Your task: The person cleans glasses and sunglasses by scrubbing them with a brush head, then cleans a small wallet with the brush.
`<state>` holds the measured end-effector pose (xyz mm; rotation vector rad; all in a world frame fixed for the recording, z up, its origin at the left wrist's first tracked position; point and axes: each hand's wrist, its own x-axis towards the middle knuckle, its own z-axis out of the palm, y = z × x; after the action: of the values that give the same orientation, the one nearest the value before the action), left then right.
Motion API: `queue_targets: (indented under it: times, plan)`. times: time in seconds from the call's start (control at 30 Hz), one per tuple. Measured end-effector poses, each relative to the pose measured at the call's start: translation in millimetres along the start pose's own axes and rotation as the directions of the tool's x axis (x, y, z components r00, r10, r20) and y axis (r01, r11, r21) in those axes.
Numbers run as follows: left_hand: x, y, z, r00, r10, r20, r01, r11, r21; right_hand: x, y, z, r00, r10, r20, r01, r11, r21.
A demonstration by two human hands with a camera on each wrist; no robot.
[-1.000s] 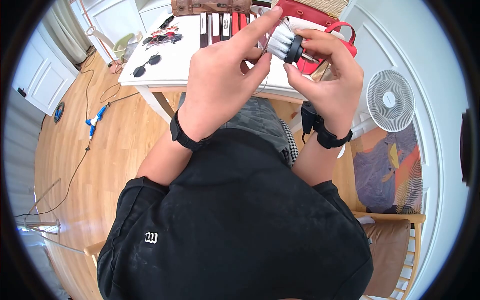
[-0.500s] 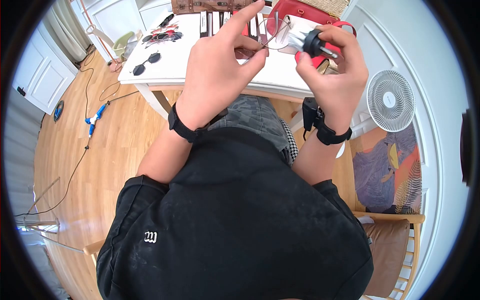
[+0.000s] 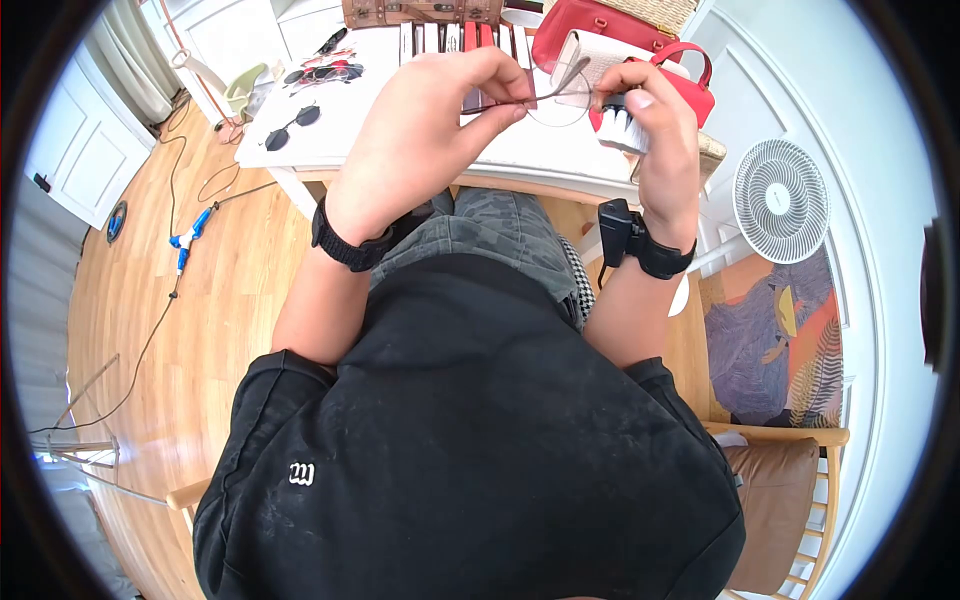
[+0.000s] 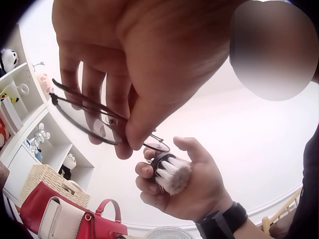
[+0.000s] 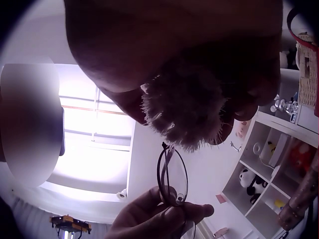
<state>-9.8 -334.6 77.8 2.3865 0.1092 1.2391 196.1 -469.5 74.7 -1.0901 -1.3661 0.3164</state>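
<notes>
Black shirt (image 3: 450,400): nearest us, with 1 pale emblem.
Our left hand (image 3: 415,130): pinches the glasses (image 3: 560,98) by their frame.
Our right hand (image 3: 665,140): fingers curled round the brush (image 3: 622,132).
Glasses: raised above the white table (image 3: 335,140), near the brush's pale bristles; we cannot tell if they touch.
Sunglasses (image 3: 292,128): 1 pair, near our table's left edge.
Red handbag (image 3: 563,28): beyond both hands.

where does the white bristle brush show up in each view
Head: brush upper right, in the right hand.
Left wrist: brush below centre, slightly right.
Right wrist: brush near the middle, dim.
Shared landmark: the glasses, pinched by the left hand.
</notes>
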Motion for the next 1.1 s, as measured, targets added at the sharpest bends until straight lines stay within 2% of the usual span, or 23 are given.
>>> queue_targets:
  times: [0.07, 0.13, 0.2, 0.23, 0.3, 0.33, 0.4, 0.47, 0.53, 0.57, 0.63, 0.73, 0.87, 0.93, 0.97, 1.03, 1.07, 1.1]
  plan:
    - [0.0, -0.7, 0.1, 0.999, 0.023, 0.037, -0.023, 1.000, 0.009, -1.6, -0.5, 9.0, 0.992, -0.074, -0.107, 0.054, 0.982, -0.179]
    - [-0.9, -4.6, 3.7, 0.998, 0.036, 0.051, -0.036, 0.999, 0.004, -2.4, -1.2, 10.4, 0.983, -0.125, -0.133, 0.095, 0.973, -0.212]
    - [-0.8, -5.3, 4.5, 0.997, 0.025, 0.072, -0.027, 1.000, 0.017, -3.5, -5.1, 9.8, 0.960, -0.272, -0.071, 0.230, 0.905, -0.358]
    - [-0.3, -5.6, 4.6, 0.996, 0.016, 0.090, -0.019, 0.999, 0.033, -3.0, -6.6, 9.5, 0.960, -0.272, -0.073, 0.229, 0.905, -0.359]
    - [-0.9, -10.1, 7.1, 0.995, 0.017, 0.100, -0.020, 0.999, 0.026, -1.3, -9.0, 9.7, 0.940, -0.339, 0.029, 0.317, 0.841, -0.439]
    - [-1.4, -11.4, 7.9, 0.994, 0.016, 0.108, -0.019, 1.000, 0.020, -1.6, -10.4, 10.5, 0.940, -0.340, 0.029, 0.317, 0.841, -0.439]
    - [-2.2, -10.9, 8.9, 0.995, 0.000, 0.102, 0.003, 1.000, -0.028, -3.4, -12.6, 12.0, 0.967, -0.239, 0.089, 0.252, 0.846, -0.471]
    - [-2.2, -10.2, 9.1, 0.995, -0.016, 0.097, 0.024, 0.997, -0.078, -2.4, -10.0, 11.2, 0.969, -0.230, 0.092, 0.245, 0.844, -0.477]
    - [-0.9, -10.1, 8.0, 0.995, 0.090, 0.041, -0.093, 0.992, 0.083, -1.9, -7.3, 10.7, 0.971, -0.222, 0.094, 0.239, 0.842, -0.483]
    - [-0.9, -10.7, 8.0, 0.995, 0.090, 0.041, -0.093, 0.992, 0.083, -1.6, -6.3, 10.7, 0.973, -0.212, 0.089, 0.228, 0.838, -0.496]
    - [-1.9, -12.7, 8.4, 0.989, 0.149, 0.008, -0.147, 0.955, 0.256, -0.7, -4.6, 11.1, 0.976, -0.203, 0.085, 0.218, 0.833, -0.509]
    - [-2.0, -15.1, 9.5, 0.986, 0.166, -0.021, -0.153, 0.943, 0.294, -0.5, -4.2, 12.8, 0.973, -0.200, 0.112, 0.229, 0.825, -0.517]
    - [0.9, -10.5, 6.9, 0.986, 0.156, -0.059, -0.130, 0.938, 0.321, 0.0, -3.9, 19.6, 0.967, -0.254, 0.015, 0.224, 0.823, -0.521]
    - [6.1, -7.5, 4.2, 0.955, 0.194, -0.223, -0.144, 0.964, 0.223, 0.7, -1.1, 19.6, 0.965, -0.262, -0.017, 0.217, 0.831, -0.512]
    - [6.1, -11.0, 5.1, 0.955, 0.195, -0.223, -0.145, 0.964, 0.223, 1.3, 0.3, 19.2, 0.963, -0.268, -0.040, 0.208, 0.827, -0.522]
    - [4.8, -24.2, 7.5, 0.889, -0.005, -0.458, -0.059, 0.990, -0.124, 2.3, 3.8, 17.9, 0.960, -0.274, -0.062, 0.200, 0.824, -0.531]
    - [4.7, -29.8, 7.3, 0.889, -0.004, -0.458, -0.059, 0.991, -0.123, 2.7, 6.3, 17.0, 0.958, -0.269, -0.100, 0.192, 0.860, -0.472]
    - [5.0, -34.9, 6.3, 0.889, -0.097, -0.448, -0.043, 0.955, -0.292, 3.3, 9.1, 16.1, 0.956, -0.261, -0.137, 0.185, 0.893, -0.410]
